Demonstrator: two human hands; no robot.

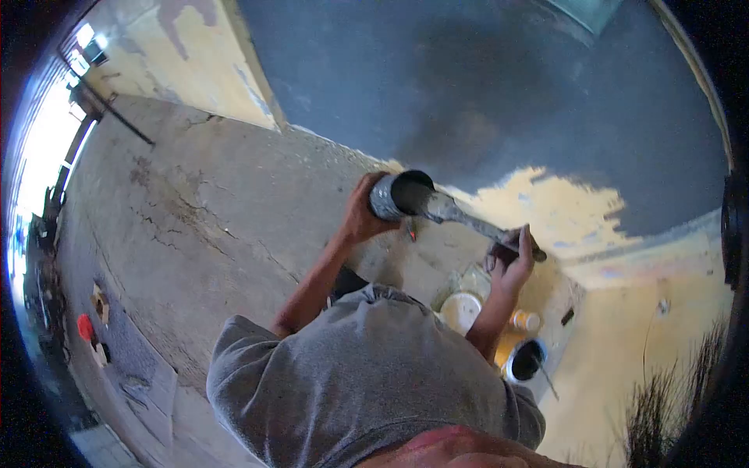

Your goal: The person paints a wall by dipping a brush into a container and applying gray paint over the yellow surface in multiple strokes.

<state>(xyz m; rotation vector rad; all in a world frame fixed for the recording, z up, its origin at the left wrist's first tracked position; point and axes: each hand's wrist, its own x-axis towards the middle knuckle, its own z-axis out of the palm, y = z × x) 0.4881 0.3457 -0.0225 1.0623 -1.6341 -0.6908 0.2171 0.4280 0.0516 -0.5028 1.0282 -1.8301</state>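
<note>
My left hand [363, 214] is wrapped round the side of a small paint can [385, 198], streaked with grey. The can is tipped so that its dark open mouth faces right. In my right hand [511, 261] is a long, flat, grey-smeared stick [480, 224], gripped near its far right end. Its broader end, thick with grey paint, reaches to the can's mouth. Both hands are raised in front of my body, close to the half-painted wall [460, 101].
Dark grey paint borders a yellow patch [546, 214] low on the wall. A white-lidded tub [461, 310] and an open bucket [525, 360] with a thin handle stand beside my right arm. Cracked concrete floor [195, 203] stretches left, with a red object [85, 327] at far left.
</note>
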